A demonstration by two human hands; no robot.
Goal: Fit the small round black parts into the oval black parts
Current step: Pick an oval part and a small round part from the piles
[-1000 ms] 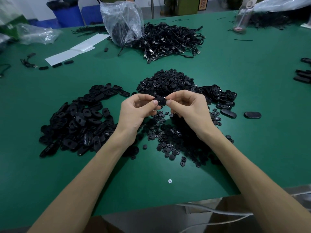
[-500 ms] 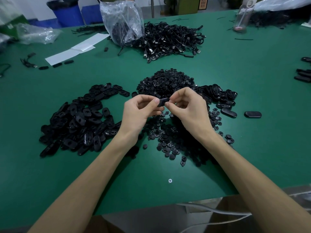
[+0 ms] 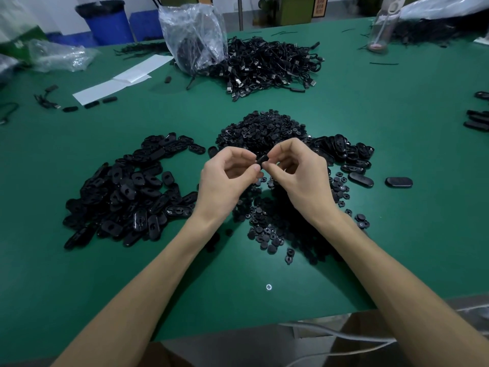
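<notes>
Nearest the camera, a grey cable [image 3: 344,337] ran below the edge of the green table [image 3: 79,287], and a single screw head [image 3: 268,287] sat in the tabletop just beyond. Both bare forearms reached forward over a loose scatter of small round parts [image 3: 267,229]. Above that scatter the left hand [image 3: 225,181] and right hand [image 3: 299,176] met, each with fingers curled and thumb and forefinger pinching the same small black part [image 3: 262,159] between them, clear of the table; whether a round piece sat in it could not be told. To the left lay a broad pile of oval parts [image 3: 127,192], and to the right a smaller oval pile [image 3: 344,152], with two lone ovals [image 3: 398,181] lying apart beside it. Just behind the hands rose a heap of round parts [image 3: 262,128]. Farther back were a tangle of black cables [image 3: 270,64], a crumpled clear plastic bag [image 3: 193,35] touching it, white paper sheets [image 3: 121,80] to the left, and a blue bin [image 3: 105,22] past the table.
</notes>
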